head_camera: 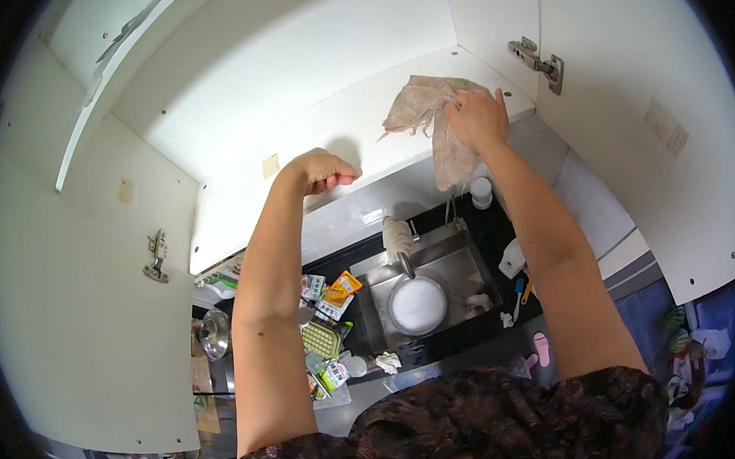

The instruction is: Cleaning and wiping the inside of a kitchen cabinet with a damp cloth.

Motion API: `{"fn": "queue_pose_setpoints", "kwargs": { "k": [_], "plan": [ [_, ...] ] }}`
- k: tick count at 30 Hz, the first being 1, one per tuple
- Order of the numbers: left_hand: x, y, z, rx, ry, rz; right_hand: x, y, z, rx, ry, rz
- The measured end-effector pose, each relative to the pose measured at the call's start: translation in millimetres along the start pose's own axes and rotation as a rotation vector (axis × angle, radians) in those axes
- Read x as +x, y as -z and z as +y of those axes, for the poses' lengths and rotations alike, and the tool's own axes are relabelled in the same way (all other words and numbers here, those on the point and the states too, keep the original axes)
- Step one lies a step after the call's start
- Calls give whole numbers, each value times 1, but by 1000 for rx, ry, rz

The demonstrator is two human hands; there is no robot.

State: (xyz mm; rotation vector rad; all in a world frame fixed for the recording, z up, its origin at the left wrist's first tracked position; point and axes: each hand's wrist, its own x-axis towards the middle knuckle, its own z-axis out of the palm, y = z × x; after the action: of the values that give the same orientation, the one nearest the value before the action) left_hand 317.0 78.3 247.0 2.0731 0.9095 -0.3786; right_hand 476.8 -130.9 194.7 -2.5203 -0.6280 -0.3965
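My right hand (477, 118) grips a damp-looking beige cloth (420, 102) at the right part of the white cabinet's bottom shelf (337, 125). Part of the cloth lies on the shelf and part hangs over its front edge. My left hand (326, 170) is at the shelf's front edge, left of the cloth, with its fingers curled and partly hidden; whether they grip the edge cannot be told. Below is a steel sink (462, 255) holding a round basin of white suds (418, 305). A cloth is wrapped round the faucet (398, 239).
Cabinet doors stand open at the left (97, 306) and right (637, 134), with metal hinges. On the black counter, packets (342, 287), a green tray (321, 340) and a glass lid (214, 334) lie left of the sink. A white jar (481, 192) and brushes (519, 296) are at its right.
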Motion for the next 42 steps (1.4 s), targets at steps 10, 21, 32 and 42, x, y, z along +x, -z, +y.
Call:
{"fn": "queue_pose_setpoints", "kwargs": {
  "k": [10, 21, 32, 42],
  "plan": [
    [-4, -6, 6, 120, -52, 18, 0, -3, 0, -7, 13, 49],
    [-11, -56, -45, 232, -802, 635, -1, -6, 5, 77, 52, 96],
    [-9, -64, -41, 156, -893, 652, -3, 0, 2, 56, 46, 56],
    [-15, -79, -25, 264, -830, 777, -3, 3, 2, 80, 45, 37]
  ]
}}
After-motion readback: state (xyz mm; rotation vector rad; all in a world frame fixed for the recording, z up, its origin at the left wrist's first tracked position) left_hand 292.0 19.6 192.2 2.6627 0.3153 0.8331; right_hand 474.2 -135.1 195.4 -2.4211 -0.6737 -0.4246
